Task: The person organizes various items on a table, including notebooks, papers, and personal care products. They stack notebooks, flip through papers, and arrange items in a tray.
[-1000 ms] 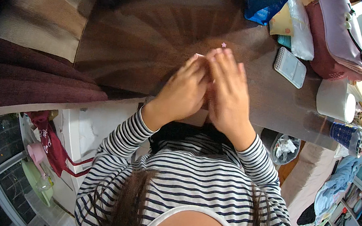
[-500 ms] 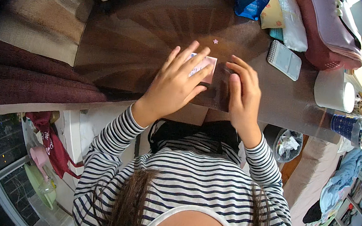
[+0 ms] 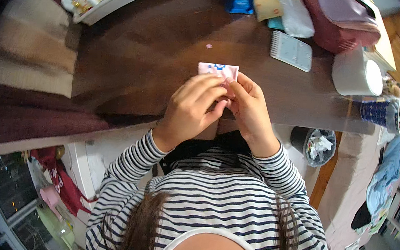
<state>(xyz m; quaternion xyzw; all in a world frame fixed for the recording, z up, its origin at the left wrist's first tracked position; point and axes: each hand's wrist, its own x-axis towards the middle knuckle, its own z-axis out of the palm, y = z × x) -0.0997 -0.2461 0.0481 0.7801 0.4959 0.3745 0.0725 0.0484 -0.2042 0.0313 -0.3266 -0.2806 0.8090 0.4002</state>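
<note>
A small flat pink square [image 3: 221, 70] with blue and white print is held up near the table's front edge; whether it is a card or a packet I cannot tell. Pinching its right side between thumb and fingers is my right hand [image 3: 252, 104]. The bent fingers of my left hand [image 3: 192, 104] press on the square's front and hide its lower part. Beyond it, a tiny pink star-shaped piece [image 3: 208, 46] lies on the dark brown table [image 3: 149, 49].
At the back left stands a white tray [image 3: 120, 3] of small items. A spiral notebook [image 3: 291, 51], packets [image 3: 267, 3], a pink bag [image 3: 329, 26], a white cylinder [image 3: 353, 74] and a dark blue cup [image 3: 378, 113] are on the right. A bin [image 3: 320, 145] stands below the table edge.
My right hand has moved left and taken hold of the pink square's right side. The square is raised from the tabletop, and my left fingers have bent inward. The view has shifted.
</note>
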